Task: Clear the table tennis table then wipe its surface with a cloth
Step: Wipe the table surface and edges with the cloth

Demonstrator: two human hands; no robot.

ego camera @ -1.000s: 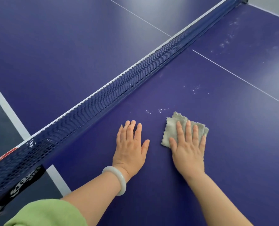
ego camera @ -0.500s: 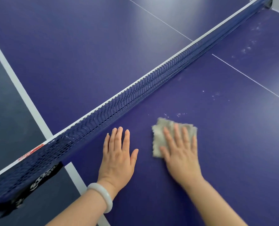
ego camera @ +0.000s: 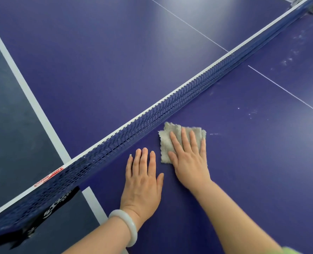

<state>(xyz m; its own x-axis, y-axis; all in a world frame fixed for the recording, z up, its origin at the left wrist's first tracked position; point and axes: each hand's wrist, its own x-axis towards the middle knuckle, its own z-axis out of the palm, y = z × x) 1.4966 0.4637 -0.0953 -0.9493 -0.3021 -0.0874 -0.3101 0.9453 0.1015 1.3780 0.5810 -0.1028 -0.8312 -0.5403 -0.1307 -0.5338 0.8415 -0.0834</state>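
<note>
Purple desk, net crossing it diagonally; pale specks show to the right. Right hand presses the grey cloth flat just beside the net's base, grip wide, fingers straight, probably to spread pressure; left hand lies flat and holds nothing, likely a brace. Net blocks travel ahead; open room lies rightward toward the specks.

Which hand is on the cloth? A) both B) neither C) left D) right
D: the right hand presses flat on the cloth, while the left hand rests bare on the table beside it.
</note>
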